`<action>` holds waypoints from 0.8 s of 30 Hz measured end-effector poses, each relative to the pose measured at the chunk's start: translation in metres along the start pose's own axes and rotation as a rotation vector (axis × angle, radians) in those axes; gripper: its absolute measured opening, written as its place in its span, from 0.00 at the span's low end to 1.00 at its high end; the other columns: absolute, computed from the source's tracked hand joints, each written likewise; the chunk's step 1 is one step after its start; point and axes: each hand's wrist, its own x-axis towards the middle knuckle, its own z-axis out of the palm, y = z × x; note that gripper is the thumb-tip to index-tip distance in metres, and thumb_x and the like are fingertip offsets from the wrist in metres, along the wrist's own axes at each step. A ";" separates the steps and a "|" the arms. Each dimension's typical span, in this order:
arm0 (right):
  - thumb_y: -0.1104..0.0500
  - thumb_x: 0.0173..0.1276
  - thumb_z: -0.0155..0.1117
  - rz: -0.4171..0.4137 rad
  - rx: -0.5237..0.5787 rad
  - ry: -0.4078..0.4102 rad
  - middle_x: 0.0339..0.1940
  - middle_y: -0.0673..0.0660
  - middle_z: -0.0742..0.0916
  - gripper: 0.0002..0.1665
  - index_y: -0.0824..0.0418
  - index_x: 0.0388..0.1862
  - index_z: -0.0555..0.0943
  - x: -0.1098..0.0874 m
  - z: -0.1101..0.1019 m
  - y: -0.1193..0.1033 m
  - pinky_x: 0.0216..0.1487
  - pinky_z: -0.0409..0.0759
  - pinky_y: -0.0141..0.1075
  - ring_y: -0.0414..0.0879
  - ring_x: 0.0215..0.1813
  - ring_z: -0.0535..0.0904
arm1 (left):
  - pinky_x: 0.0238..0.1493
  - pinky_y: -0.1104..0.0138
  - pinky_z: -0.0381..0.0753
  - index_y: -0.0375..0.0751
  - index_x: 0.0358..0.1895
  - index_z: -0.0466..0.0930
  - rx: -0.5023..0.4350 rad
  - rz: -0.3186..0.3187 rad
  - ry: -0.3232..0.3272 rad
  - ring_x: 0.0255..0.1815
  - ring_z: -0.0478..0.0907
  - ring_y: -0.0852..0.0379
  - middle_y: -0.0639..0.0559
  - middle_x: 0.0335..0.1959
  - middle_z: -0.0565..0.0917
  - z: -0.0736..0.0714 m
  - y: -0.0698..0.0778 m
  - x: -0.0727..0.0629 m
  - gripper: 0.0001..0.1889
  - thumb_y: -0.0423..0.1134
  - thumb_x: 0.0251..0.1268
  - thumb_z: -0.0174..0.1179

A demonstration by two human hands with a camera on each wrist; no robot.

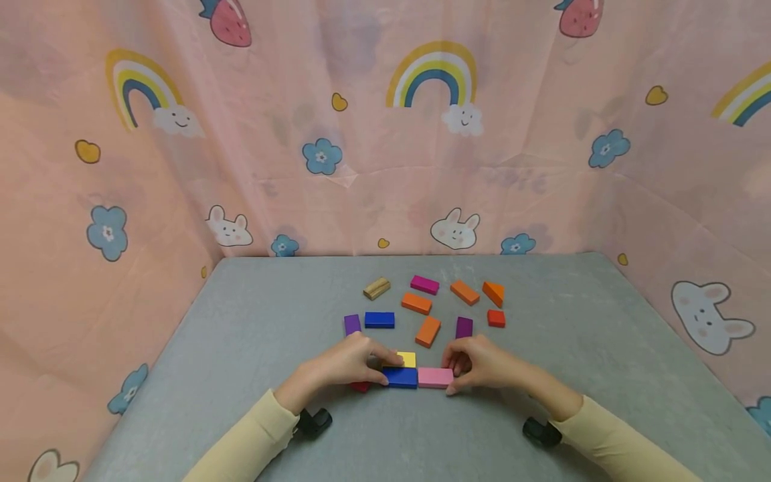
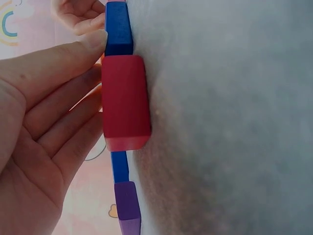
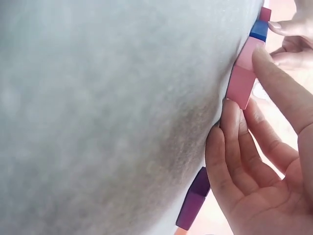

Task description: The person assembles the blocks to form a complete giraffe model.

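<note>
Side by side near the table's front stand a blue block [image 1: 400, 378] and a pink block [image 1: 436, 377], their ends almost touching. Behind the blue one is a yellow block [image 1: 407, 359]. My left hand [image 1: 340, 363] grips the blue block, thumb at its near left end and index finger on the yellow block. The pink block's right end is pinched by my right hand [image 1: 483, 362], thumb in front and fingers curled behind. A red block [image 2: 125, 100] lies just left of the blue one, mostly beneath my left hand in the head view.
Behind the hands lie a purple block [image 1: 352, 324], another blue block [image 1: 379, 320], a dark purple block [image 1: 464, 327], several orange blocks [image 1: 428, 331], a small red block [image 1: 496, 318], a magenta block [image 1: 424, 284] and a wood-coloured piece [image 1: 377, 288]. A pink patterned curtain [image 1: 385, 187] surrounds the grey table [image 1: 265, 301].
</note>
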 end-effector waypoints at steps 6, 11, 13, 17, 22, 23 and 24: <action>0.51 0.52 0.75 0.019 0.087 -0.027 0.34 0.47 0.85 0.18 0.55 0.41 0.83 -0.004 -0.002 0.002 0.38 0.81 0.29 0.38 0.34 0.80 | 0.58 0.70 0.74 0.51 0.53 0.83 -0.001 -0.003 0.000 0.57 0.76 0.68 0.60 0.51 0.83 0.000 0.001 0.000 0.20 0.40 0.54 0.69; 0.53 0.53 0.75 0.022 0.124 -0.032 0.37 0.48 0.87 0.18 0.56 0.43 0.84 -0.005 -0.003 0.003 0.39 0.82 0.28 0.38 0.35 0.81 | 0.58 0.70 0.74 0.51 0.53 0.83 -0.003 -0.011 -0.001 0.57 0.76 0.68 0.61 0.51 0.83 0.000 0.001 -0.001 0.20 0.40 0.54 0.69; 0.53 0.53 0.75 0.023 0.127 -0.029 0.37 0.49 0.87 0.18 0.56 0.43 0.84 -0.005 -0.003 0.003 0.39 0.82 0.28 0.39 0.36 0.82 | 0.58 0.70 0.74 0.51 0.53 0.83 -0.004 -0.014 -0.002 0.57 0.76 0.68 0.61 0.51 0.83 0.000 0.001 -0.001 0.20 0.40 0.54 0.69; 0.52 0.53 0.75 0.024 0.122 -0.024 0.37 0.48 0.87 0.18 0.55 0.42 0.84 -0.005 -0.001 0.004 0.39 0.82 0.28 0.39 0.35 0.82 | 0.58 0.70 0.74 0.51 0.53 0.83 -0.009 -0.017 -0.003 0.58 0.76 0.67 0.61 0.51 0.83 0.001 0.001 0.000 0.20 0.41 0.55 0.69; 0.51 0.52 0.75 0.025 0.111 -0.019 0.36 0.47 0.87 0.19 0.55 0.42 0.84 -0.005 0.000 0.005 0.39 0.82 0.28 0.38 0.35 0.82 | 0.58 0.69 0.74 0.52 0.53 0.83 -0.006 -0.011 0.000 0.57 0.76 0.67 0.61 0.51 0.83 0.001 0.000 0.000 0.20 0.41 0.55 0.69; 0.51 0.52 0.76 0.028 0.109 -0.017 0.36 0.46 0.87 0.19 0.54 0.42 0.84 -0.005 0.000 0.005 0.39 0.81 0.28 0.37 0.35 0.81 | 0.58 0.69 0.75 0.52 0.53 0.83 -0.006 -0.011 0.000 0.57 0.76 0.67 0.61 0.51 0.83 0.001 0.000 0.000 0.20 0.42 0.55 0.69; 0.51 0.52 0.76 0.030 0.108 -0.017 0.36 0.46 0.87 0.19 0.54 0.42 0.84 -0.005 0.000 0.005 0.38 0.81 0.28 0.37 0.34 0.81 | 0.58 0.69 0.75 0.52 0.53 0.83 -0.007 -0.012 0.001 0.57 0.76 0.68 0.61 0.51 0.83 0.001 0.000 0.000 0.20 0.42 0.55 0.69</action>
